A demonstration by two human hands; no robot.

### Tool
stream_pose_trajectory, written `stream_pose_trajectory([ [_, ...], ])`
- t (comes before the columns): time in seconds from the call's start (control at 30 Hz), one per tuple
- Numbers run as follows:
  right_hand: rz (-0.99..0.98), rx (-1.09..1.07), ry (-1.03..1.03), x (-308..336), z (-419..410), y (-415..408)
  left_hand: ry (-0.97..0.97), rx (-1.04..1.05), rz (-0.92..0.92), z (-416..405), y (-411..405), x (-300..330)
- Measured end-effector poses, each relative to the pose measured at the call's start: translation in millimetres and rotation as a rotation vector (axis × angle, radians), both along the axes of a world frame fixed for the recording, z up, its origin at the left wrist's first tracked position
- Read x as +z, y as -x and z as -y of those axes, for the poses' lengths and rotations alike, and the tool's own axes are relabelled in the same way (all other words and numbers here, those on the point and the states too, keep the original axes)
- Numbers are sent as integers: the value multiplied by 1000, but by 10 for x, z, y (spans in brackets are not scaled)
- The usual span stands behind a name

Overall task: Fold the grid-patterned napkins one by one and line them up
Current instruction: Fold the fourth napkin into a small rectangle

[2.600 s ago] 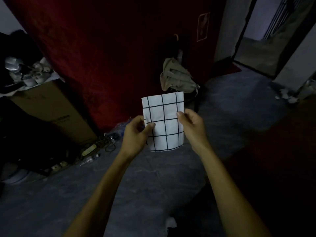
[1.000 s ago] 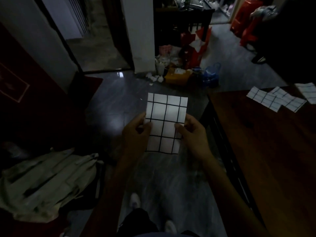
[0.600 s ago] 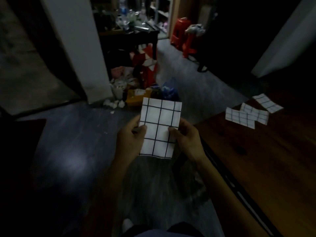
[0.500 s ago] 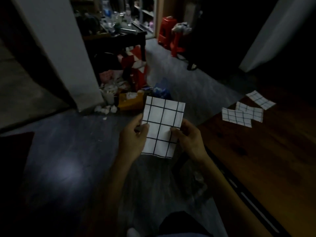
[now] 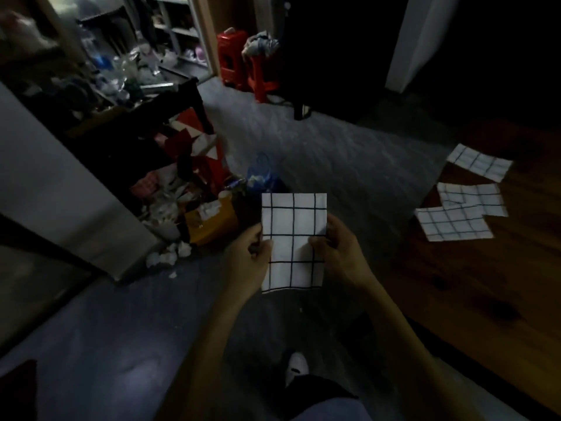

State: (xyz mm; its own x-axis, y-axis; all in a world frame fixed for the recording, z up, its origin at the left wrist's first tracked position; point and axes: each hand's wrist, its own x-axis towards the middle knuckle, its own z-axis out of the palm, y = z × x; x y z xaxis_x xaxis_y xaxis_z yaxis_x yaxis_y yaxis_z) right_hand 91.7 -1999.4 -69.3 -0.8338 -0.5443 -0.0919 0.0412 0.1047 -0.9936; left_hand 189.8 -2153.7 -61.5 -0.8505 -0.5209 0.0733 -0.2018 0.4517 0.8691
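View: swung right since 2.6 s ago; the red wall, cardboard box and hanging bag have gone from sight, and the wooden table (image 5: 473,287) now fills the right side.
Folded napkins on table: not seen at first; three (image 5: 453,223) (image 5: 473,198) (image 5: 479,163) now show at the table's near-left edge, larger in frame than 0.5 s ago.
Held napkin (image 5: 294,241): was tilted slightly 0.5 s ago, now squarer and upright.
Left hand (image 5: 249,262): thumb now lower on the napkin's left edge.
Right hand (image 5: 340,253): grip unchanged in kind, thumb shifted slightly.
Floor clutter: litter pile (image 5: 194,214) came into sight, now left of the napkin.
Shoe (image 5: 296,367): white toe visible again below the hands.
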Motion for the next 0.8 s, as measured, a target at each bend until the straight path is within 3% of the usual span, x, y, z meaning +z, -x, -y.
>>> stream_pose_trajectory([
  [0.13, -20, -118, 8, 17, 432, 714, 81, -55, 62, 472, 842, 151],
  [0.37, -21, -401, -25, -65, 555, 1668, 59, -249, 49, 718, 2221, 43],
  [0.6, -53, -751, -131, -278, 502, 2418, -33, -601, 29, 728, 3643, -243],
  [0.8, -56, -1131, -211, -144, 457, 2562, -45, -1027, 40, 426, 4528, -154],
])
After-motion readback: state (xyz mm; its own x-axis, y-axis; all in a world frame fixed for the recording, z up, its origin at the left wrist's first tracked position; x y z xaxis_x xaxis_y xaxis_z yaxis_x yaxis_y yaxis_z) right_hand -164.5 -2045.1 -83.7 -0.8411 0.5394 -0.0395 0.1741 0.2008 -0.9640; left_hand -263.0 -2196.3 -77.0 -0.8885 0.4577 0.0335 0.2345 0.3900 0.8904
